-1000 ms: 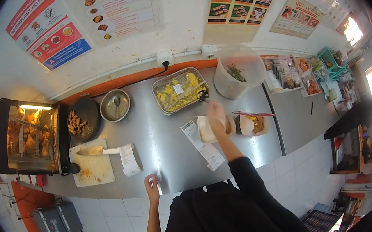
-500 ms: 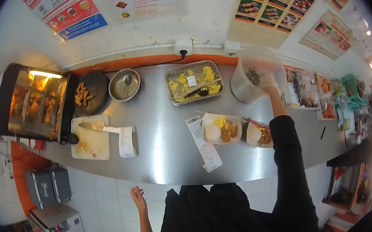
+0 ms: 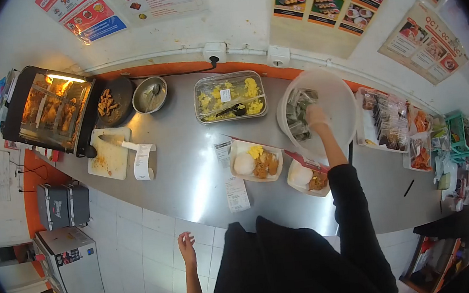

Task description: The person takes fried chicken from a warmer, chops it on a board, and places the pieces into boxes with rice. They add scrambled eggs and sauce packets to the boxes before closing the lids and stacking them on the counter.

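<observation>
My right hand (image 3: 318, 117) reaches down inside a large translucent plastic tub (image 3: 336, 93) at the back right of the counter. It is at a pile of small dark packets (image 3: 301, 105) in clear wrap; its fingertips are not clear. My left hand (image 3: 187, 247) hangs in front of the counter edge, its fingers loosely apart and holding nothing. Nearest the tub are two open paper food boxes, a left box (image 3: 273, 176) and a right box (image 3: 324, 193), each with a white rice mound, brown fried pieces and, in the left one, yellow egg. My right forearm passes beside the right box.
Long printed receipts (image 3: 238, 195) lie by the left box. Behind stands a covered foil tray (image 3: 202, 115) of scrambled egg. Further left are a metal bowl (image 3: 152, 109), a dark pan (image 3: 122, 115), a knife (image 3: 111, 139) on a cutting board (image 3: 98, 167), and a lit rotisserie oven (image 3: 85, 113).
The view has shifted and turned. My right hand is now deeper in the tub at the dark packets, and the tub tilts towards me. My left hand still hangs low.
</observation>
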Action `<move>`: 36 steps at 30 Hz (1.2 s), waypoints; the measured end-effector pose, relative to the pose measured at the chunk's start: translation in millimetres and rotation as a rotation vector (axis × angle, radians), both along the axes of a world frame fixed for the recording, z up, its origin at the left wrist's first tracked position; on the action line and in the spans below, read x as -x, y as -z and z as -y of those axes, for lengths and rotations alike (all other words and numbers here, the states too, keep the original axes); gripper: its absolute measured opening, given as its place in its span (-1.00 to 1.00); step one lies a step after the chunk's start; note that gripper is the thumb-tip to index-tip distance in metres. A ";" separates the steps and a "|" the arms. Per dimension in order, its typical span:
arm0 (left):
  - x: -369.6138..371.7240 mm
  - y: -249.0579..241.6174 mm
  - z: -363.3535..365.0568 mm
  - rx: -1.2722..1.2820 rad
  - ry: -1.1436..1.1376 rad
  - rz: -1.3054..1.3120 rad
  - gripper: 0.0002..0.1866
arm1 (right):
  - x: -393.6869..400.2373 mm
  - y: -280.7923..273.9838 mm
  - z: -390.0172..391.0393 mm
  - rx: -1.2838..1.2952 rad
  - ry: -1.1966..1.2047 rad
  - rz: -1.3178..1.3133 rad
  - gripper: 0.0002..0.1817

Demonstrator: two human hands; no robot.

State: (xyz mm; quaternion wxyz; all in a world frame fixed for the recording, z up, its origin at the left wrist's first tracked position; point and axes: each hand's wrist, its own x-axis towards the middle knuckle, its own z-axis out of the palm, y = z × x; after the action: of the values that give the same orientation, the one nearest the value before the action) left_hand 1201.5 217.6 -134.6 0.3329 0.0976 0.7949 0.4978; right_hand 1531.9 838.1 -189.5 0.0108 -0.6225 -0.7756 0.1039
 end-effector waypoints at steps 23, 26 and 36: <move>-132.8 -148.2 -289.5 -0.419 1.072 0.061 -0.80 | -47.3 -245.1 248.4 0.296 -0.219 -0.915 -0.77; -96.0 -106.2 -296.8 -0.357 1.024 -0.047 -0.77 | -63.0 -214.2 270.9 0.317 -0.042 -0.810 -0.82; -68.4 -2.6 -299.5 -0.355 0.657 -0.508 -0.53 | -75.3 -46.6 295.2 0.395 0.789 -1.026 -0.72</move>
State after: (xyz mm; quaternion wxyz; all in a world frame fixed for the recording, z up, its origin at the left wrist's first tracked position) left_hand 1269.9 517.1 -132.0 0.2456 0.5194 0.6805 0.4548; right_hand 1607.2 542.9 -142.9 0.3007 -0.7214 -0.3534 0.5141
